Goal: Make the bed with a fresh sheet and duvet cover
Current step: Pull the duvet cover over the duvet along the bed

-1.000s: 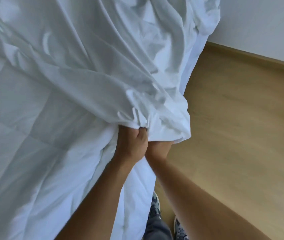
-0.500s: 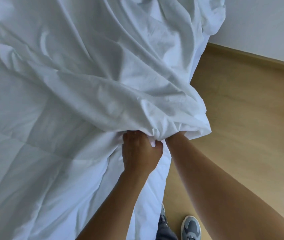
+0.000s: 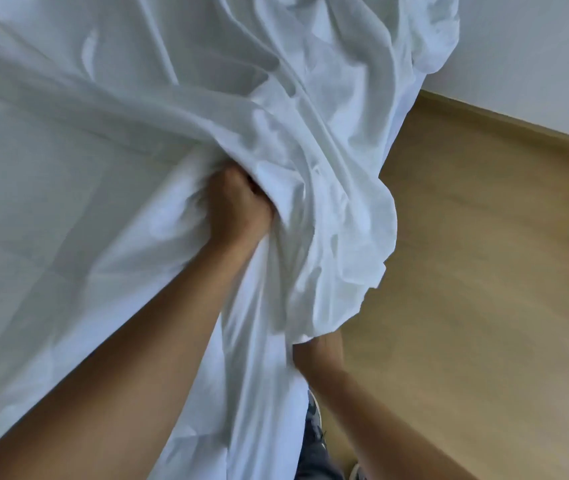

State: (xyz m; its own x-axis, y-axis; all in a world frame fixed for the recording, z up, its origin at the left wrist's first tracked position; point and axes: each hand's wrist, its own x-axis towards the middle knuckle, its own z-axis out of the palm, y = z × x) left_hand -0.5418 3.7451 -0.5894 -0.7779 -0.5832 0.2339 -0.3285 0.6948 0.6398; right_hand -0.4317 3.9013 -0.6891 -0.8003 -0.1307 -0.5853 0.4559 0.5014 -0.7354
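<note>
Close to our body, beside the trouser leg (image 3: 314, 455) and the shoe (image 3: 355, 474), our right hand (image 3: 319, 348) is reaching up under the hanging edge of the duvet cover (image 3: 328, 188). Its fingers are hiding in the cloth, so we cannot tell whether they are gripping anything. A little further away, our left hand (image 3: 238, 206) is closing as a fist on a bunch of white cloth. As far as we can judge, this is the same cover, at the place where it is meeting the quilted duvet (image 3: 51, 209). The two hands are apart. The cover is lying gathered in deep folds over the far part of the duvet and is spilling over the bed side toward the wooden floor (image 3: 483, 271).

We are judging that the step is drawing the cover down along the duvet. To do it well, the left fist should be pinning duvet and cover together as an anchor. The right hand should be pulling the loose edge toward us in short, even strokes, so that the filling is not bunching inside and the hem is not dragging on the floor.

Further away, the skirting board (image 3: 501, 123) and the pale wall (image 3: 535, 46) are closing the view. We are finding no brand, label or writing anywhere.
</note>
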